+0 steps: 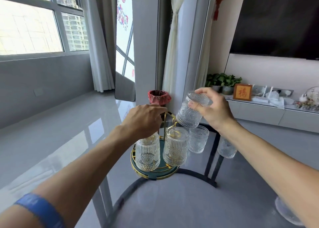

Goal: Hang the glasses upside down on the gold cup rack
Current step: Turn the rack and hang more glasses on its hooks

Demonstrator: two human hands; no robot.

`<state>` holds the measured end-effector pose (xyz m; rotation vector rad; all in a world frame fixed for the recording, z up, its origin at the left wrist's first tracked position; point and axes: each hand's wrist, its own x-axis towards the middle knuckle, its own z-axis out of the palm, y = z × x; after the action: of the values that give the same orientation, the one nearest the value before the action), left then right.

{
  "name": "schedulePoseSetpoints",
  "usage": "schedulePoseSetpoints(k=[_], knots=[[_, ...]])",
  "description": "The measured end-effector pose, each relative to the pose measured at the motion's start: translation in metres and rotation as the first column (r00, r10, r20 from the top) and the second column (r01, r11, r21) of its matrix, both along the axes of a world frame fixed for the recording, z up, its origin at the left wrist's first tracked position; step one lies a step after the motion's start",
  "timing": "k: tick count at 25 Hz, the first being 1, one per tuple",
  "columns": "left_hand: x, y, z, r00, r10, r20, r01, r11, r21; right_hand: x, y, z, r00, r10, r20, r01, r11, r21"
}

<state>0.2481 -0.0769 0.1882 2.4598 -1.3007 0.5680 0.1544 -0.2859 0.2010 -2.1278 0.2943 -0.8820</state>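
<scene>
The gold cup rack point(168, 117) rises from a round green tray with a gold rim point(156, 175) on a glass table. Two embossed clear glasses hang upside down on it: one at the left point(147, 154), one in front point(175, 145). My right hand point(213, 107) holds a third glass point(191, 111) upside down and tilted, just above the rack's right side. My left hand point(145, 118) reaches over the left glass to the rack's top loop; whether it grips it is hidden. Two more glasses stand on the table, one behind the rack point(198, 139) and one below my right forearm point(227, 149).
The round glass table point(181, 202) has a dark frame. A glass dish point(286, 214) lies at its right front edge. On the floor behind sit a bin with a red bag point(159, 97), a leaning mirror point(125, 55) and a low white cabinet point(267, 114).
</scene>
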Motion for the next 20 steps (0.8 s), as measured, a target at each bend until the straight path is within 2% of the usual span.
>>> schedulePoseSetpoints(k=[6, 12, 14, 18, 20], knots=[[0.003, 0.002, -0.003, 0.999, 0.022, 0.023, -0.022, 1.000, -0.009, 0.026, -0.006, -0.009, 0.978, 0.041, -0.204, -0.054, 0.997, -0.059], [0.002, 0.004, -0.002, 0.998, 0.051, 0.031, -0.050, 0.998, -0.036, 0.040, 0.001, -0.036, 0.918, 0.052, -0.393, -0.138, 0.971, -0.194], [0.001, 0.005, -0.004, 0.999, 0.038, 0.023, -0.037, 0.998, -0.047, 0.043, -0.002, -0.043, 0.908, 0.064, -0.415, -0.152, 0.971, -0.183], [0.002, 0.003, -0.006, 0.999, 0.039, 0.007, -0.038, 0.995, -0.091, 0.051, -0.014, -0.043, 0.868, 0.171, -0.466, -0.220, 0.974, -0.053], [0.002, 0.002, -0.008, 0.998, 0.054, -0.028, -0.057, 0.993, -0.101, 0.051, -0.015, -0.045, 0.880, 0.168, -0.445, -0.206, 0.978, -0.039]])
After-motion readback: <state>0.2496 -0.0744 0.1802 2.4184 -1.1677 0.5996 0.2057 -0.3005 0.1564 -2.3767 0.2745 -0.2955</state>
